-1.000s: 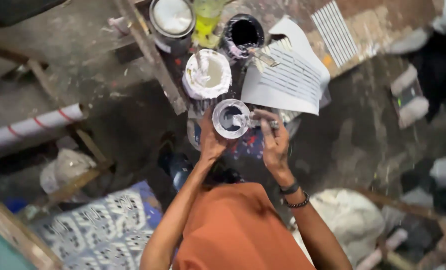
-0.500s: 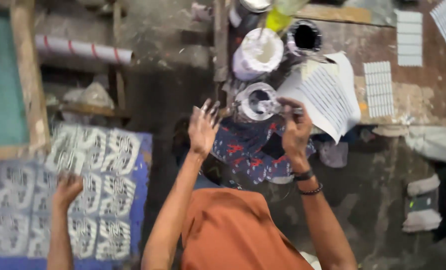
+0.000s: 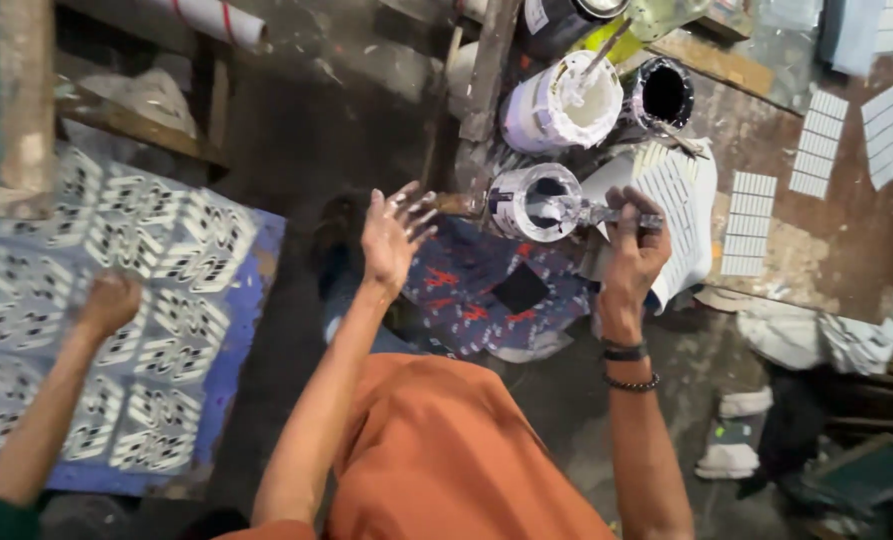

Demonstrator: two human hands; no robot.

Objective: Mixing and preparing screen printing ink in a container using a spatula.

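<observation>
My left hand [image 3: 391, 238] is raised with fingers spread, paint-smeared and holding nothing, just left of a small white paint can [image 3: 534, 203]. My right hand [image 3: 633, 248] is closed around a paint-covered stirring stick [image 3: 606, 214] whose end dips into that small can. The can rests on a patterned blue and red cloth [image 3: 486, 290]. Behind it stands a bigger white bucket [image 3: 561, 103] of white paint with a stick in it, and a black can [image 3: 663, 95].
Another person's hand [image 3: 109, 302] rests on a blue fabric printed with white patterns [image 3: 156, 300] at the left. A white printed sheet [image 3: 688, 200] lies by my right hand. A brown board [image 3: 826, 240] with white patches is at the right. A wooden beam [image 3: 486, 70] runs upward.
My left hand has come off the small can and opened to its left. The view has swung, bringing the printed fabric and another person's hand in at the left.
</observation>
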